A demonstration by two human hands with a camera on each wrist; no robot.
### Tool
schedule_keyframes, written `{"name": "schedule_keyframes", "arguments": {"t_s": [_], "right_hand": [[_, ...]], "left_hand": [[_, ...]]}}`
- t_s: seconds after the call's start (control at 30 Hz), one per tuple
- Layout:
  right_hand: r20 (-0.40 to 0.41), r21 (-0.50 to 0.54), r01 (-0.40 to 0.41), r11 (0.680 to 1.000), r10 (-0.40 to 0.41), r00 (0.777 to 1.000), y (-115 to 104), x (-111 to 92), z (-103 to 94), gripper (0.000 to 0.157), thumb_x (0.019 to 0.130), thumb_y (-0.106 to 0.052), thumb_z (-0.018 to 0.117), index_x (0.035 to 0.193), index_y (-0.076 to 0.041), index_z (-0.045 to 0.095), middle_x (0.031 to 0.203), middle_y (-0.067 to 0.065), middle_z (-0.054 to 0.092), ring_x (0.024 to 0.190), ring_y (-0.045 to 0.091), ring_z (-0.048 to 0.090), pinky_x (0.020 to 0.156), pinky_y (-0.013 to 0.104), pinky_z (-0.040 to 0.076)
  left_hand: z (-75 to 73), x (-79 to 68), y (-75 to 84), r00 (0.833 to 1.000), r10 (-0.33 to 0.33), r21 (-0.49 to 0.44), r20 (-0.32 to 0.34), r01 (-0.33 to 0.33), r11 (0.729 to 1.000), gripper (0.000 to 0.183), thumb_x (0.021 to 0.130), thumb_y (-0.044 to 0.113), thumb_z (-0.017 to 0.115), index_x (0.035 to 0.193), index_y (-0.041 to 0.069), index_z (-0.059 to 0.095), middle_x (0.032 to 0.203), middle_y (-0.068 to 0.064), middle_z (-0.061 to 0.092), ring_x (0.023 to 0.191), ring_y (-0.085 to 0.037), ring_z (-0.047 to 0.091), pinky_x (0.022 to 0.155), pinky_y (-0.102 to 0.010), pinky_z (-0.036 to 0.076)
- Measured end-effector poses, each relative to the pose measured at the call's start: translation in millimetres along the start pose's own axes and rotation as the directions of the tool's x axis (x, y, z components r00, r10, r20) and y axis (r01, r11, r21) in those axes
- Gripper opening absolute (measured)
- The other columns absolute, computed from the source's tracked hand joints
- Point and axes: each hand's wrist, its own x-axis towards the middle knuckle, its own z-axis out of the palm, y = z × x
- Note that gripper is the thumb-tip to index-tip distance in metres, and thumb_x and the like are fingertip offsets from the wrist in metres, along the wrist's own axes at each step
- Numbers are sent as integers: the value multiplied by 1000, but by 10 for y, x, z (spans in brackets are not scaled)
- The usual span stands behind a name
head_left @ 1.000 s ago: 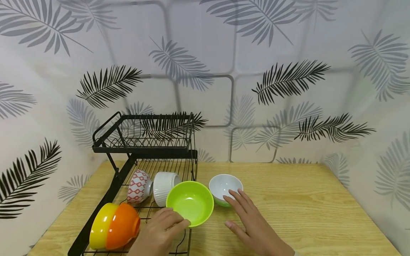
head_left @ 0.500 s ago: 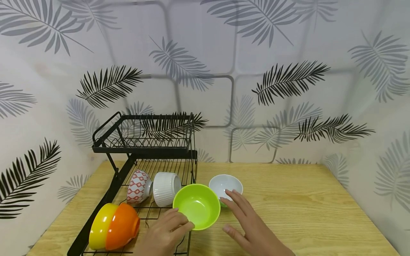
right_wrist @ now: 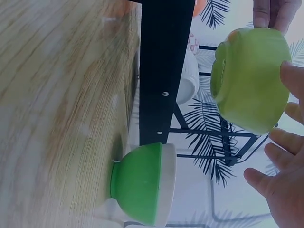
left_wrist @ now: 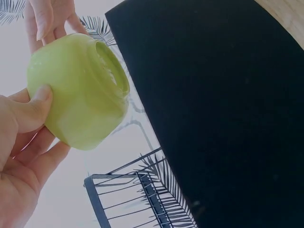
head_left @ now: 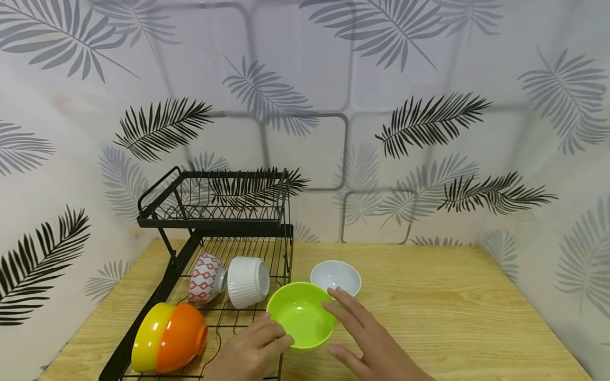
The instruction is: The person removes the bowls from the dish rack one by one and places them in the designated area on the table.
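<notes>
A lime green bowl [head_left: 302,315] is held up at the right edge of the dish rack, its hollow facing the head camera. My left hand [head_left: 250,346] grips its near left rim, thumb on the outer wall in the left wrist view. Beside the bowl's right side is my right hand [head_left: 369,336], fingers spread and extended, the fingertips right at the rim. In the right wrist view those fingers overlap the lime bowl [right_wrist: 256,78]. Behind it, a second bowl [right_wrist: 142,183], green outside and white inside, stands upright on the table, partly hidden by my right hand in the head view.
The black two-tier dish rack [head_left: 214,225] stands on the left of the wooden table [head_left: 443,296]. On its lower tier, tilted on their sides, are a yellow bowl [head_left: 150,338], an orange bowl [head_left: 178,338], a red-patterned bowl [head_left: 204,278] and a white ribbed bowl [head_left: 244,283].
My left hand has carried the lime green bowl to the right and slightly nearer to me, toward my right hand. The right hand has shifted only a little, left and nearer.
</notes>
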Motion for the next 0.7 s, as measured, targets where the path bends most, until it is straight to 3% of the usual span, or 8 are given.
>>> {"name": "schedule_keyframes", "arguments": {"t_s": [0.1, 0.2, 0.37, 0.57, 0.7], "right_hand": [[-1, 11, 19, 1000, -19, 1000, -12, 5, 5, 69, 88, -26, 70, 147, -15, 36, 153, 8, 31, 140, 24, 32, 98, 47, 48], [-10, 13, 38, 999, -38, 999, -22, 6, 4, 70, 86, -25, 72, 146, -15, 37, 152, 9, 32, 140, 24, 32, 100, 45, 47], [-35, -6, 74, 997, -74, 997, -22, 9, 9, 68, 86, -27, 71, 145, -14, 39, 152, 10, 33, 140, 24, 32, 105, 38, 43], [-52, 5, 117, 993, -116, 992, -32, 22, 13, 61, 91, -31, 67, 143, -12, 42, 150, 11, 35, 137, 24, 37, 107, 31, 40], [-70, 1, 169, 986, -168, 983, -38, 35, 13, 56, 94, -33, 61, 142, -11, 44, 149, 13, 38, 135, 27, 39, 110, 25, 34]], "left_hand": [[-5, 17, 16, 1000, 6, 5, 11, -6, 1000, 17, 93, 23, 58, 94, 12, 71, 93, 3, 62, 89, -12, 60, 88, -33, 54], [-14, 30, 41, 999, -17, -9, 27, 17, 1000, 31, 99, 34, 50, 93, 12, 71, 93, 4, 62, 89, -11, 60, 87, -33, 54], [-32, 45, 73, 997, -53, 2, 53, 53, 999, 37, 94, 47, 55, 92, 14, 71, 93, 6, 64, 88, -8, 60, 87, -27, 54], [-29, 56, 91, 996, -54, -8, 78, 54, 998, 28, 91, 41, 61, 94, 15, 71, 94, 7, 64, 90, -8, 59, 85, -23, 54], [-20, 59, 100, 994, -56, -24, 90, 58, 998, 27, 95, 39, 58, 96, 16, 71, 94, 7, 64, 90, -8, 59, 84, -22, 54]]}}
